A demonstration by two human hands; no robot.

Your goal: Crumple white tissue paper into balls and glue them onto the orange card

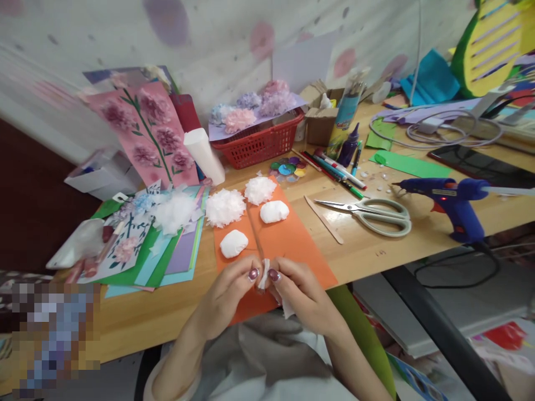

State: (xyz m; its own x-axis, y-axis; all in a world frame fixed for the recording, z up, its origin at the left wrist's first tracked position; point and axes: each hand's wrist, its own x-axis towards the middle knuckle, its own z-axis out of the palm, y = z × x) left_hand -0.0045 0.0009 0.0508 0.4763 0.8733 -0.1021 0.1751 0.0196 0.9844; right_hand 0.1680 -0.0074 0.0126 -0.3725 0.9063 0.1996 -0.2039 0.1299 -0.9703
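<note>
My left hand [236, 287] and my right hand [298, 289] meet at the near edge of an orange sheet [296, 245]. Both pinch a small strip of white tissue paper [264, 274] between thumbs and fingers. A loose end of it hangs below my right hand. On the sheet just beyond lie two smooth white wads [234, 244] and two ruffled white paper flowers [225, 208], set on both sides of a dark drawn stem [254, 231]. My curled fingers hide part of the strip.
Scissors [363, 214], a wooden stick [324, 219] and a blue glue gun [447, 203] with a lit red light lie right. Stacked coloured papers and fluffy white tissue [175, 211] are left. A red basket [259, 143] of paper flowers stands behind, beside pens and a purple bottle [348, 146].
</note>
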